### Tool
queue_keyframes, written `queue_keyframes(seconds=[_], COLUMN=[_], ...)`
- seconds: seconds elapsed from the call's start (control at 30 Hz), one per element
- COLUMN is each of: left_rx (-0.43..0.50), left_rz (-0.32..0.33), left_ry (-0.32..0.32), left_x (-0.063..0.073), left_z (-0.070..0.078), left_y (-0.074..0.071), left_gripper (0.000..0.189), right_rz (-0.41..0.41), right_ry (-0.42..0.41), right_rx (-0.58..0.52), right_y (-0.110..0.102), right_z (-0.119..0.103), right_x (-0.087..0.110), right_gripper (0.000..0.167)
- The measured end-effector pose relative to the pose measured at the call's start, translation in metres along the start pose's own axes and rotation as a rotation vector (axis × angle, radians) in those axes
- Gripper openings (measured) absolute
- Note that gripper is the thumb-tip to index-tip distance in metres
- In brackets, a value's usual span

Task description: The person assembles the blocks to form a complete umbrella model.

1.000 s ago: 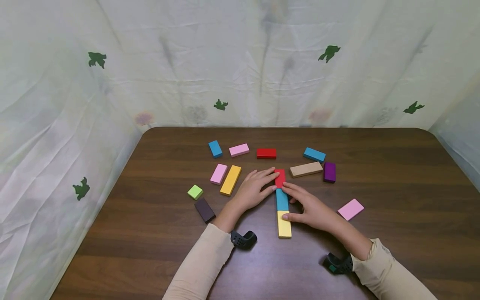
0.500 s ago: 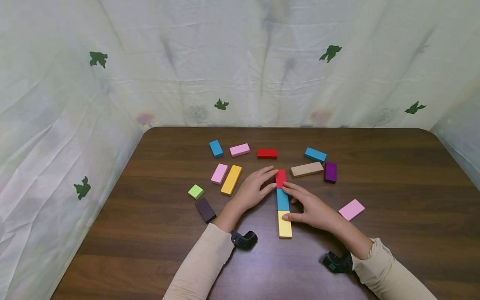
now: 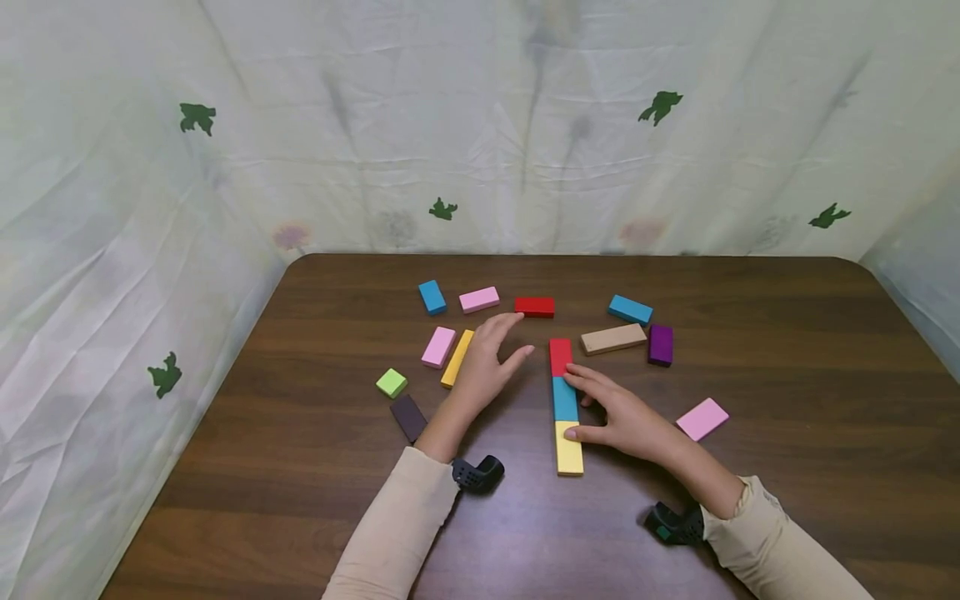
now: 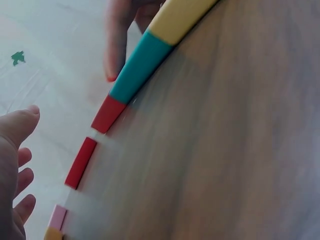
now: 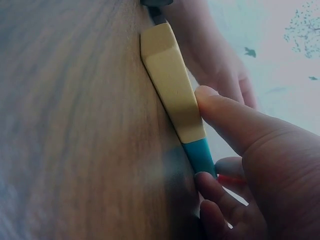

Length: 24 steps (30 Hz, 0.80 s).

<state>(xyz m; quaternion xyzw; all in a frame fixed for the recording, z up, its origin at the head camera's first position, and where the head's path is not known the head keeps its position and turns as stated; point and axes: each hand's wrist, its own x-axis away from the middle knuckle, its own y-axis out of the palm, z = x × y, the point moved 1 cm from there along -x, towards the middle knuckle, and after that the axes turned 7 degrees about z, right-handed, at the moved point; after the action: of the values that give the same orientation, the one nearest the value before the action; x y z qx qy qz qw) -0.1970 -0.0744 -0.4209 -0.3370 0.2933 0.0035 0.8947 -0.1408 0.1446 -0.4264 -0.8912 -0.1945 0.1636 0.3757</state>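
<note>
A red block (image 3: 559,357), a blue block (image 3: 565,398) and a yellow block (image 3: 569,460) lie end to end in a straight row on the table. My right hand (image 3: 626,423) rests along the row's right side. Its thumb (image 5: 220,107) touches the yellow block, while its other fingertips sit by the blue block and near the red one. Left of the row, my left hand (image 3: 482,371) is raised with fingers spread and nothing in it. It partly covers an orange-yellow block (image 3: 456,360), and its fingertips overlap a second red block (image 3: 534,307) in the head view.
Behind the row lie a tan block (image 3: 613,339), a blue block (image 3: 630,309) and a purple block (image 3: 660,345). A pink block (image 3: 702,419) sits right of my right hand. Several more blocks, including a lime one (image 3: 391,383) and a dark one (image 3: 407,417), lie on the left.
My left hand has lifted off the side of the red block in the row and moved left and back. The right hand and the row have stayed in place.
</note>
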Motion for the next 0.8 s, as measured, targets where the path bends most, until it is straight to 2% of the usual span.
queue_keyframes(seconds=[0.2,0.47,0.8], left_rx=[-0.006,-0.048,-0.028], left_rz=[0.048,0.074,0.063], left_ry=[-0.003,0.002,-0.045], left_x=[-0.002,0.001,0.011], left_z=[-0.007,-0.01,-0.017], left_y=[-0.007,-0.014,-0.034], left_gripper=[0.049,0.051,0.056], right_rz=[-0.007,-0.018,-0.015], right_ry=[0.008,0.008,0.019], right_rx=[-0.008,-0.009,-0.014], right_y=[0.0,-0.001,-0.002], right_z=[0.0,-0.001,-0.003], right_x=[0.0,0.0,0.001], right_gripper=[0.081,0.082,0.082])
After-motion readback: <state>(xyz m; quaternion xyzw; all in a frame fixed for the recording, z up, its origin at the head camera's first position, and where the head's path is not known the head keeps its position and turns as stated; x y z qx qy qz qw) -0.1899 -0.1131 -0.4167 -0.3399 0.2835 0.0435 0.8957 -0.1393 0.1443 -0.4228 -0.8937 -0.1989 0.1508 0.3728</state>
